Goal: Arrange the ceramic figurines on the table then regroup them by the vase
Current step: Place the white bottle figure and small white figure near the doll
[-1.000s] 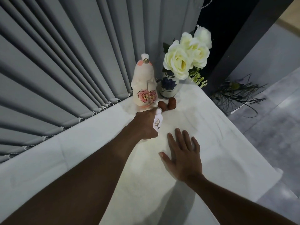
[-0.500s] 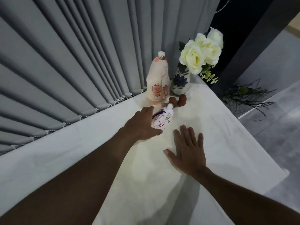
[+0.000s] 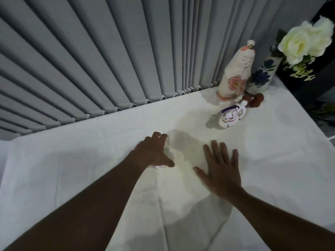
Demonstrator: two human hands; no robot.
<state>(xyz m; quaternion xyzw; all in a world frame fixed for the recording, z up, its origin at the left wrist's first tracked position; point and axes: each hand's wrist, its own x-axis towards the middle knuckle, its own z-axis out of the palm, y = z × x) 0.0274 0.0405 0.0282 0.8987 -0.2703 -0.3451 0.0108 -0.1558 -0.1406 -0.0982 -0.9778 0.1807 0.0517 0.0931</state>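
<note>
Under left hand (image 3: 152, 154) fingers (image 3: 164, 137), sm. figurine (image 3: 159, 167)

No readable text, label, brand, number or sign anywhere. Tall figurine (image 3: 233, 73): painted pink flower only, no lettering. Vase (image 3: 262, 77): blue floral pattern, no writing. Small figurine (image 3: 232, 116): purple painted lines, no characters legible. Table (image 3: 181, 205) cloth plain, unmarked.

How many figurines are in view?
4, perhaps 5: tall figurine beside the vase, two brown ones before it, white one nearer; a partly hidden white object under the left hand.
</note>
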